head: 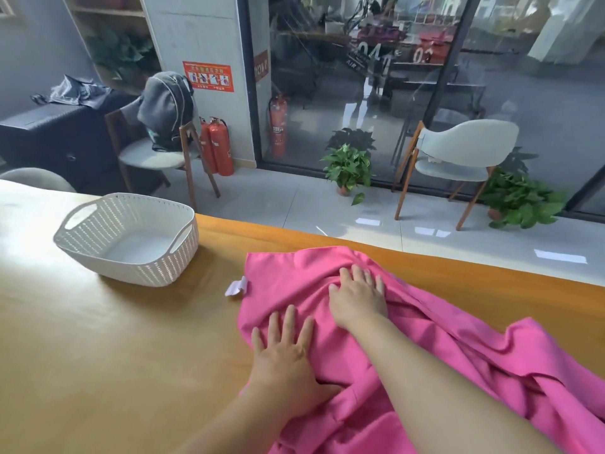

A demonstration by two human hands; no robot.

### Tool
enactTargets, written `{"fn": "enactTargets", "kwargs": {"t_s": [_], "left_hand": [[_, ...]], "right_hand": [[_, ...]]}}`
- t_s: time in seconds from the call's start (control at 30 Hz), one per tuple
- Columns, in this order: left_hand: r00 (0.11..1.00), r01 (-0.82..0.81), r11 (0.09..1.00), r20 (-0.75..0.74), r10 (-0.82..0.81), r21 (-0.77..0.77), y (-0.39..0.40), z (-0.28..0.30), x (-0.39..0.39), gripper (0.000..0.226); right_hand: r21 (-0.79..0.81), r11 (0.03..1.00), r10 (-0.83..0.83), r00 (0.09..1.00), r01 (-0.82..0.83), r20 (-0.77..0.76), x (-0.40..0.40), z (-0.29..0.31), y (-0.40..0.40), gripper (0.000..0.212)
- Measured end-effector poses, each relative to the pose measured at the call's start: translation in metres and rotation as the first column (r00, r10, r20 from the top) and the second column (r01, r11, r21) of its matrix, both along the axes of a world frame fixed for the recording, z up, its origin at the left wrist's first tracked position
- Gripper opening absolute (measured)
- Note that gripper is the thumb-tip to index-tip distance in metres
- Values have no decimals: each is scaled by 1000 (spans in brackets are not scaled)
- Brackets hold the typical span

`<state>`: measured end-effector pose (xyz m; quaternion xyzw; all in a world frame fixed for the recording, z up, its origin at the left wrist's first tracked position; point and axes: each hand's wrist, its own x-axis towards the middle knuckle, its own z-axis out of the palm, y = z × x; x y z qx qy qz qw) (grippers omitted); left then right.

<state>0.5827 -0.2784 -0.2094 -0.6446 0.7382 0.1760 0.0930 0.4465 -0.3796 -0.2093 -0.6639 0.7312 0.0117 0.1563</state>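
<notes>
Pink towel (458, 348) lay rumpled on the wooden worktop (98, 355), filling the lower right of the frame from the centre out to the right and bottom edges. Its far left corner was spread fairly flat; the rest was creased into long folds running toward the lower right. A small white tag (236, 286) stuck out from its left edge onto the bare wood.

Left grip (284, 352), lower centre: palm down, fingers straight and spread, pressed flat on the towel's left margin. Fingertips lay near the towel's left edge, thumb out to the right on the cloth. Nothing was clasped.

Right grip (358, 296), just above and right of the left one: also palm down, fingers extended and slightly apart, resting on a raised bunch of fabric. It clasped nothing either. The two were close but apart.

White woven-pattern basket (144, 271) stood on the worktop at left centre, well apart from the towel.

Background: a pale chair (465, 152) and potted plants (348, 168) by the glass wall at upper right, and red fire extinguishers (219, 145) beside a chair draped with grey clothing (165, 106) at upper left.
</notes>
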Motion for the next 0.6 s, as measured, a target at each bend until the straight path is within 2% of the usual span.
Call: {"fn": "enactTargets", "kwargs": {"t_s": [0.03, 0.1, 0.13, 0.2, 0.27, 0.33, 0.37, 0.43, 0.5, 0.6], "left_hand": [[1000, -3, 1000, -2, 3, -5, -1, 5, 0, 111], [997, -65, 990, -50, 59, -125, -14, 15, 1, 88], [991, -112, 975, -99, 94, -192, -23, 19, 3, 76], [951, -217, 950, -267, 153, -226, -43, 23, 6, 63], [916, -266, 930, -368, 162, -254, -60, 19, 8, 73], [898, -293, 925, -401, 179, -241, -72, 12, 8, 75], [897, -311, 924, -390, 207, -224, -77, 9, 7, 67], [904, -347, 917, -331, 270, -199, -86, 6, 6, 48], [919, -349, 919, -260, 296, -186, -89, 11, 4, 41], [966, -249, 921, -139, 216, -300, -93, 24, -2, 39]], "right_hand": [[-7, 1000, -3, 1000, 3, 19, 3, -1, -2, 54], [-58, 998, 2, 998, 2, 69, 7, -2, -1, 50], [-89, 996, 6, 996, 1, 85, 7, -3, 1, 47], [-117, 993, 10, 994, 3, 111, 6, -2, 6, 42], [-117, 993, 22, 993, -9, 114, 6, -3, 11, 45], [-111, 993, 53, 991, -39, 122, 8, -6, 13, 68], [-102, 993, 65, 990, -52, 123, 7, -9, 12, 77], [-81, 995, 69, 986, -57, 149, 4, -7, 11, 82], [-70, 994, 96, 980, -85, 174, 1, 1, 13, 71], [-94, 993, 80, 986, -67, 147, -9, 8, 16, 52]]}}
